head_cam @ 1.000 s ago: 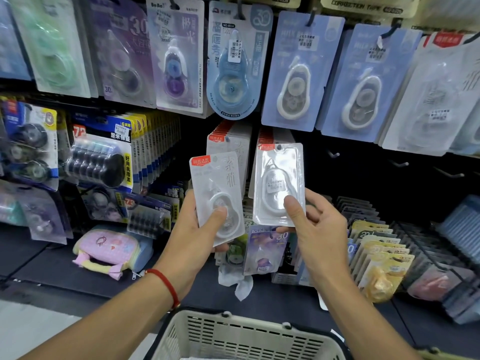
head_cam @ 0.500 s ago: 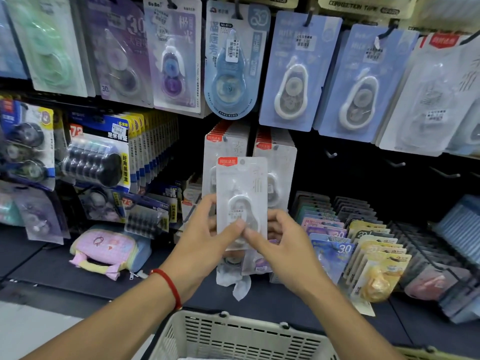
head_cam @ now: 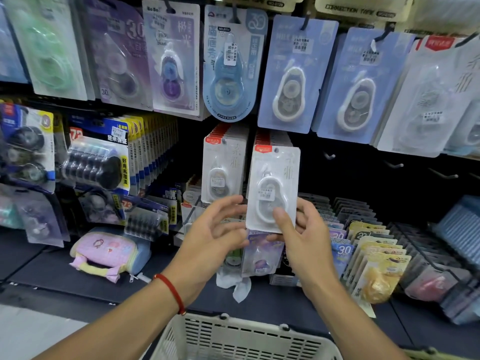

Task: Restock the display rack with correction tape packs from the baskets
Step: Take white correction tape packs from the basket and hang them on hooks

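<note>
Your right hand [head_cam: 306,245] holds a white correction tape pack [head_cam: 272,188] upright, with the thumb pressed on the front of the blister and the other fingers [head_cam: 302,216] curled behind the card. The pack stands in front of the right one of two hanging stacks of the same white packs; the left stack [head_cam: 223,167] is at 9 o'clock of it, just beside it. I cannot tell if the hole of the pack is on a hook. Your left hand [head_cam: 213,237] is at 8 o'clock of the pack, with the fingers spread wide and relaxed, and it holds nothing; the fingertips are near the left edge of the card. A red string bracelet [head_cam: 171,289] is on the left wrist. At 6 o'clock, at the bottom of the view, you see the rim of a cream plastic basket [head_cam: 233,336]. At 12 o'clock of the pack, blue packs [head_cam: 296,74] hang on the upper row of the display rack [head_cam: 389,165].
</note>
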`<control>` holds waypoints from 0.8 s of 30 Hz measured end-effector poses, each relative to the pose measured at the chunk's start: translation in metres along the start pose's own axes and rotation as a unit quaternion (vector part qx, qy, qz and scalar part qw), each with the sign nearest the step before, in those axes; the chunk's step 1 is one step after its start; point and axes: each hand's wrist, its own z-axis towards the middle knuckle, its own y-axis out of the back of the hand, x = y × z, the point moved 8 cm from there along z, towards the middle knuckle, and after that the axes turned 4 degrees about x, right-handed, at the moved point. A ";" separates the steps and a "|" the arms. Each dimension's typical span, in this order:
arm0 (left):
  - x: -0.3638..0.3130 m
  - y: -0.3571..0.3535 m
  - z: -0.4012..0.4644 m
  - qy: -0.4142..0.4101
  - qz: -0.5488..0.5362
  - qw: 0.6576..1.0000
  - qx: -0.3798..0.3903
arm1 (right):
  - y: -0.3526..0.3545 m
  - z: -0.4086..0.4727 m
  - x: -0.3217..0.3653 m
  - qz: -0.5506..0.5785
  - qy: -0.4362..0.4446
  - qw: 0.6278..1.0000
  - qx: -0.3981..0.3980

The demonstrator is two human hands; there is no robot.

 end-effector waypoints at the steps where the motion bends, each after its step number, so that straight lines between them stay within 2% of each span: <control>1: -0.001 -0.001 0.001 -0.003 -0.005 1.000 0.004 | 0.000 0.001 0.001 0.011 0.000 1.000 -0.004; 7: -0.005 -0.003 0.006 -0.012 -0.025 1.000 0.007 | 0.001 0.006 0.008 -0.011 -0.002 1.000 -0.003; 12: 0.001 -0.002 0.007 -0.002 0.021 1.000 0.008 | 0.002 0.006 0.009 -0.066 0.009 0.998 0.001; 14: 0.003 -0.001 0.010 -0.005 0.057 0.998 0.013 | 0.004 0.007 0.007 -0.139 0.013 0.990 -0.005; 16: 0.004 0.004 0.012 -0.016 0.162 0.987 0.007 | 0.006 0.007 0.007 -0.299 0.043 0.953 -0.036; 18: 0.002 0.012 0.017 -0.044 0.300 0.953 -0.011 | -0.003 0.003 0.020 -0.435 0.159 0.885 -0.048; 20: -0.003 0.015 0.024 -0.079 0.412 0.907 -0.024 | -0.023 0.003 0.021 -0.512 0.255 0.820 0.012; 21: -0.002 0.017 0.029 -0.081 0.442 0.893 -0.024 | -0.029 0.007 0.015 -0.531 0.260 0.805 0.051; 24: 0.011 0.020 0.039 -0.059 0.469 0.881 0.004 | -0.029 0.020 -0.011 -0.543 0.186 0.808 0.129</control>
